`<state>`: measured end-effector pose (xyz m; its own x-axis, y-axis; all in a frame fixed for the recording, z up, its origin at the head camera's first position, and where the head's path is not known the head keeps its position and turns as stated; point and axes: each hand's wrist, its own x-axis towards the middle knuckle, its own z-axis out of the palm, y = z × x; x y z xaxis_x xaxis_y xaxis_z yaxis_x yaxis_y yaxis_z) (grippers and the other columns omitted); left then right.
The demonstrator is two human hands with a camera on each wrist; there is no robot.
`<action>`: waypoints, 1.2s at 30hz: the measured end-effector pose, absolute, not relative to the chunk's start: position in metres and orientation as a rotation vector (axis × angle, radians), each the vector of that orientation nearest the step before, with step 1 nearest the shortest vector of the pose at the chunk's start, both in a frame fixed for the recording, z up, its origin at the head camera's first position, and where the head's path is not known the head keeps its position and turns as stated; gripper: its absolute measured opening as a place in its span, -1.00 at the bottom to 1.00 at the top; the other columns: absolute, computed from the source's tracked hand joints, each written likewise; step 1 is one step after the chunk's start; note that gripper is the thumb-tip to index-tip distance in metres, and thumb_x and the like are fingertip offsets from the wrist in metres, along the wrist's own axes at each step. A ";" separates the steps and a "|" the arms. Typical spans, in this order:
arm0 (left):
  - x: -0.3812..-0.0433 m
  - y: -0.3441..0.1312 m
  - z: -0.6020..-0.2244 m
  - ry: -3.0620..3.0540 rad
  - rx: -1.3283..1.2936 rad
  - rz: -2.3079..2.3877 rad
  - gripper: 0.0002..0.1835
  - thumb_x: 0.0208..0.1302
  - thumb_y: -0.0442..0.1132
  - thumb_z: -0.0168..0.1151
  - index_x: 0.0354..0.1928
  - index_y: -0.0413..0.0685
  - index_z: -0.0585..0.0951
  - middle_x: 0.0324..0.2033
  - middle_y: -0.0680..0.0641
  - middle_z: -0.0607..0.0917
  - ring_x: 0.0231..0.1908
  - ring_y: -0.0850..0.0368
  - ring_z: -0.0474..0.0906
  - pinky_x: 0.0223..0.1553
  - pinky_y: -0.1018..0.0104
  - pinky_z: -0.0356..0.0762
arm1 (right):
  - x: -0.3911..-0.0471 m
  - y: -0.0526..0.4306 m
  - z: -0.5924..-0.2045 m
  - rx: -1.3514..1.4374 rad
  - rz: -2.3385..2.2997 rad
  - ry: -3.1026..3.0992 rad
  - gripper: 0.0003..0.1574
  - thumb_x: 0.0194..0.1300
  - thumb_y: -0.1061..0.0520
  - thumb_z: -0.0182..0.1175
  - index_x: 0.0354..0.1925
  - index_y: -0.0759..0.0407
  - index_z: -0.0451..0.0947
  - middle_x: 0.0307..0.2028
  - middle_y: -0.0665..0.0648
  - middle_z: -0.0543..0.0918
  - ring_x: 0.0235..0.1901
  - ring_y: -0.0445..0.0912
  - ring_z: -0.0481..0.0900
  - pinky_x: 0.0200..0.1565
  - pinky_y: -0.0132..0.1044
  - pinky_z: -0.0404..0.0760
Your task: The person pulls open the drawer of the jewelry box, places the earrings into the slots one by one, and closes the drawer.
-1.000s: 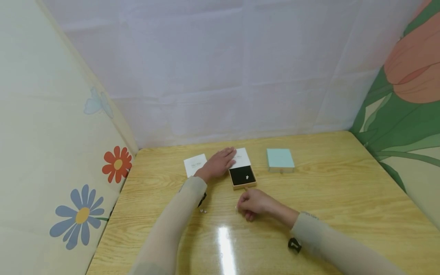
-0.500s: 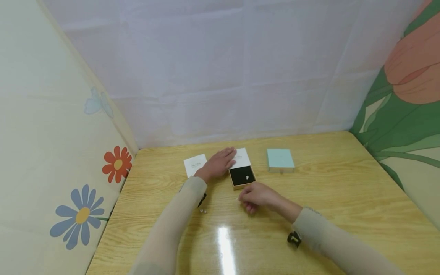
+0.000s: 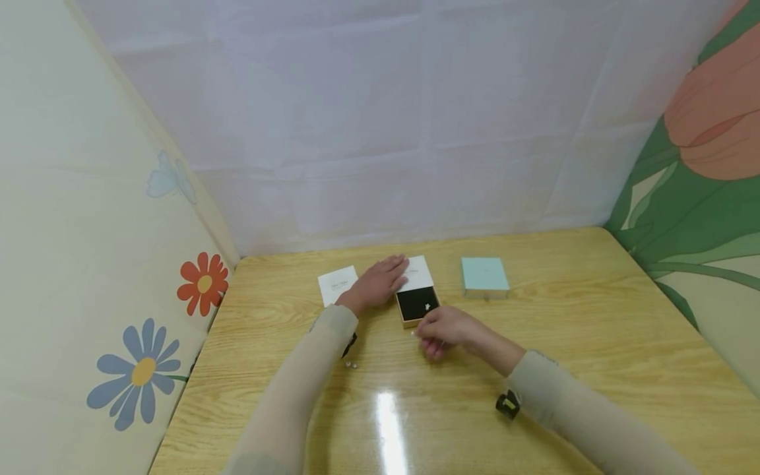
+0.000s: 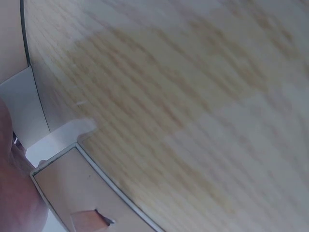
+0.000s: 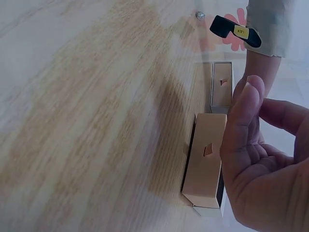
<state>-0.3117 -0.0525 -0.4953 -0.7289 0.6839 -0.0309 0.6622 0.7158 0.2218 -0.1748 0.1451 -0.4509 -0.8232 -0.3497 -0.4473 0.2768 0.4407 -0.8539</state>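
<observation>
My left hand (image 3: 379,285) rests with extended fingers on the white sleeve (image 3: 418,272) of a small jewelry box, whose drawer is pulled out. Inside the drawer, a small silvery earring (image 3: 427,307) lies on the black insert (image 3: 412,303). Just in front of the drawer, my right hand (image 3: 446,331) pinches a tiny shiny earring (image 3: 413,334) between thumb and fingertips. In the right wrist view the right hand (image 5: 268,154) overlaps the box's tan drawer front (image 5: 205,159), and its fingers hide what they hold. Two small shiny earrings (image 3: 351,365) lie on the table beside the left forearm.
A second white box (image 3: 337,285) sits left of the left hand, partly covered by it. Toward the back right stands a closed pale turquoise box (image 3: 484,277). Everything is on a wood-grain table (image 3: 570,316) with a white cloth backdrop (image 3: 380,132) behind it.
My right hand has moved forward across the table toward the front of the open drawer, carrying the tiny earring. The left hand and the boxes have stayed in place.
</observation>
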 end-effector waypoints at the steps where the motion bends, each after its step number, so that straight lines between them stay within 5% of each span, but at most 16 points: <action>1: -0.312 -0.053 -0.496 2.806 1.106 0.298 -0.38 0.65 0.05 -0.38 0.61 0.01 -0.05 0.60 -0.07 -0.02 0.60 -0.01 -0.15 0.60 0.01 -0.12 | -0.175 0.145 -0.450 -0.058 -1.401 2.118 -0.71 0.38 0.17 0.20 -0.14 0.43 0.63 -0.44 0.20 0.72 -0.57 -0.16 0.65 -0.42 -0.29 0.75; 13: -0.314 -0.053 -0.496 2.799 1.089 0.274 -0.37 0.64 0.09 -0.40 0.61 0.05 -0.06 0.61 -0.04 -0.03 0.60 0.01 -0.16 0.60 0.02 -0.12 | -0.191 0.148 -0.444 -0.069 -1.406 2.118 -0.65 0.41 0.20 0.14 -0.03 0.49 0.59 -0.52 0.11 0.67 -0.60 -0.21 0.60 -0.47 -0.38 0.69; 36: -0.311 -0.052 -0.492 2.794 1.090 0.265 -0.37 0.64 0.10 -0.42 0.61 0.05 -0.08 0.61 -0.03 -0.06 0.60 0.03 -0.17 0.61 0.05 -0.12 | -0.225 0.151 -0.440 -0.003 -1.250 2.206 -0.71 0.35 0.14 0.24 -0.12 0.35 0.68 -0.57 0.05 0.68 -0.66 -0.26 0.52 -0.55 -0.46 0.59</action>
<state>-0.3110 -0.0523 -0.4924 -0.7307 0.6803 -0.0574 0.6574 0.7238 0.2098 -0.2255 0.1510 -0.4396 -0.8217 -0.2830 -0.4946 0.2788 0.5573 -0.7821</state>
